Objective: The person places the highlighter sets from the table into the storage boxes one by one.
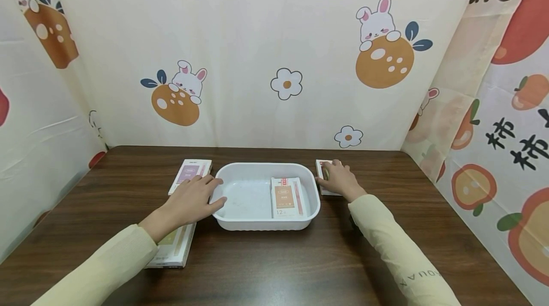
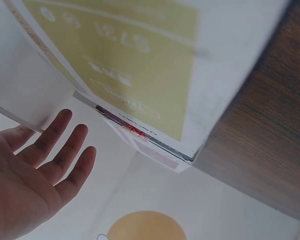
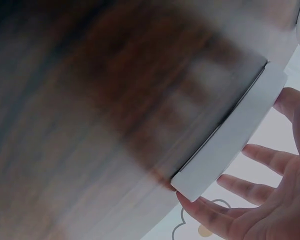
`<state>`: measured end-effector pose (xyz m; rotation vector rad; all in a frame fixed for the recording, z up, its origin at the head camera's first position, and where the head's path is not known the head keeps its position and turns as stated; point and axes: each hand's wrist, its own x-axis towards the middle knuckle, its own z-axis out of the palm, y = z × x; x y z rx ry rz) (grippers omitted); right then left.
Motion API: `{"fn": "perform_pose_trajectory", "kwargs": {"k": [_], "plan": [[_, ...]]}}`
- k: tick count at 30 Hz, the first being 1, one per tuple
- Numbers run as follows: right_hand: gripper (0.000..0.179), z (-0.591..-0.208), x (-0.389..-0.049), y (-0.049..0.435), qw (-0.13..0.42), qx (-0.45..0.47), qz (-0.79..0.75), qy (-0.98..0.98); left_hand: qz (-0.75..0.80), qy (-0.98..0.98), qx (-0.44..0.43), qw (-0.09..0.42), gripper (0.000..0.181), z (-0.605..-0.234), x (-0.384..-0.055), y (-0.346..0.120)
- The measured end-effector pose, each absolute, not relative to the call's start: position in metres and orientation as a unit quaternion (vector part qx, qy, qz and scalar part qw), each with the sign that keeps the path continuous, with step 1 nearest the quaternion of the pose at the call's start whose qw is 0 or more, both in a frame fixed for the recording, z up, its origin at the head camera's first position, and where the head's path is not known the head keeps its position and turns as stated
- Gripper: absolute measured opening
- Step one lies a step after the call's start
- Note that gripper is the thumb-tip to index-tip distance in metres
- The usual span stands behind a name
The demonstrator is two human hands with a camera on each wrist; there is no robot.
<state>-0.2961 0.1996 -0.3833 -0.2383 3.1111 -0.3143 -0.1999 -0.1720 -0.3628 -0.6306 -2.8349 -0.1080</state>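
Observation:
On the right, my right hand spans a small white box lying flat on the table, holding it with the thumb at its tray-side edge and the fingers across its top and other edge. My left hand hovers at the left rim of a white plastic tray, fingers spread and loosely bent, nothing in them. A white box with an orange label lies in the tray's right half. Left of the tray lie a white box with a purple label and, nearer me, one with a green label, partly under my left forearm.
The brown wooden table meets a cream curtain printed with rabbits and oranges at its back edge. More printed cloth hangs at both sides.

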Motion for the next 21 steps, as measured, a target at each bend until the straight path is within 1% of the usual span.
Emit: {"fn": "perform_pose_trajectory", "kwargs": {"k": [21], "plan": [[0.057, -0.3821, -0.2975, 0.1967, -0.002, -0.074, -0.110, 0.991, -0.035, -0.970, -0.214, 0.114, 0.048, -0.3629, -0.1998, -0.1726]]}}
